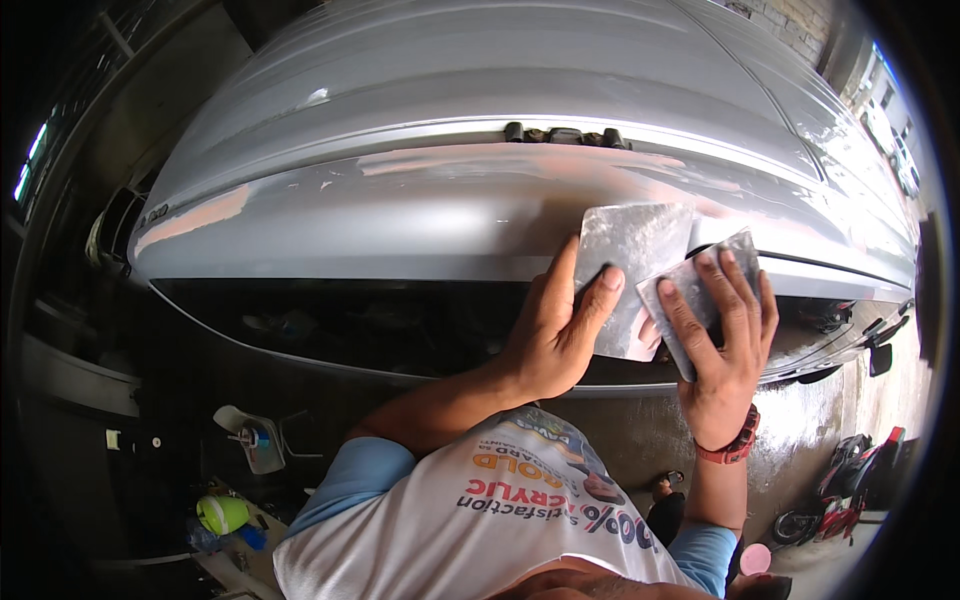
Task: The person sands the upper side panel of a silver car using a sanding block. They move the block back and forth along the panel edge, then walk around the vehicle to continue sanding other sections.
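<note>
In front of the silver vehicle panel (400, 220), my left hand (560, 330) grips a smeared grey flat plate (635, 235), its thumb lying across the top face. My right hand (725, 325) has its fingers spread over the face of a smaller grey flat plate (742, 250), tilted and overlapping the right side of the first one. A small pinkish spot shows where the two plates meet; whether it is putty or a reflection I cannot tell. Pinkish filler patches (200, 218) mark the panel on the left and along its upper edge.
A black fitting (565, 136) sits at the panel's upper edge. Below the panel is a dark window opening (380, 320). At lower left are a white container (250, 435) and a green container (222, 514). A red motorcycle (850, 480) stands at right.
</note>
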Action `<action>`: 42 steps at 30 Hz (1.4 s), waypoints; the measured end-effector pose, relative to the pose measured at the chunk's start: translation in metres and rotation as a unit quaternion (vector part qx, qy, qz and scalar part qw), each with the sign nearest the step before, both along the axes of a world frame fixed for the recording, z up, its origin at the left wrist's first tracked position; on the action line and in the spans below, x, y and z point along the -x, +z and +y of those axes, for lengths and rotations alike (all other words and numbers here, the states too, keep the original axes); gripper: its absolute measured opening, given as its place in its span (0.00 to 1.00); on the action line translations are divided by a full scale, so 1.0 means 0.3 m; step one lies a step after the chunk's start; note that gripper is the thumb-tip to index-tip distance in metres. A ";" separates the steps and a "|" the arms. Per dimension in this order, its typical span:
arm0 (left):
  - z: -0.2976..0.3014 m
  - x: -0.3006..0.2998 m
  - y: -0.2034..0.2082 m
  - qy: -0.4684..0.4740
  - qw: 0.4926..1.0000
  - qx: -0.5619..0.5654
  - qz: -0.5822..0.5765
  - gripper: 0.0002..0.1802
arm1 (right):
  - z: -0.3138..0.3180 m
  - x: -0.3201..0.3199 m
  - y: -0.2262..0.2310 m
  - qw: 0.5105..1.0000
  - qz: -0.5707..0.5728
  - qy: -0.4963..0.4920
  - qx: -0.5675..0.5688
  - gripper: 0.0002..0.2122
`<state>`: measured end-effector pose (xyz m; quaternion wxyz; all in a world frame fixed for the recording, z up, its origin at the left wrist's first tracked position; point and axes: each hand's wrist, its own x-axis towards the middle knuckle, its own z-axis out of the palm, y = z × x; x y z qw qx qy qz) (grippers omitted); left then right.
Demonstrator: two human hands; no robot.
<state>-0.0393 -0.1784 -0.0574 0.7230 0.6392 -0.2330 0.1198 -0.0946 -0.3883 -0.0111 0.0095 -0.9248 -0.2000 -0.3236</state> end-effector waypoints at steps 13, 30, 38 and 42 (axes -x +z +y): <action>0.021 -0.095 0.090 -0.047 0.921 0.374 0.093 0.20 | 0.064 -0.095 0.169 0.962 0.072 0.260 -0.044 0.29; 0.560 -0.164 0.142 0.172 0.920 0.349 -0.041 0.27 | 0.472 -0.094 0.217 0.979 0.002 0.098 0.180 0.28; 1.122 -0.253 0.135 0.387 0.847 0.326 -0.165 0.28 | 0.473 -0.205 0.391 0.931 0.136 0.169 -0.294 0.29; 1.140 -0.246 0.103 0.400 0.837 0.326 -0.182 0.30 | 0.672 -0.310 0.394 0.957 0.161 0.218 -0.099 0.29</action>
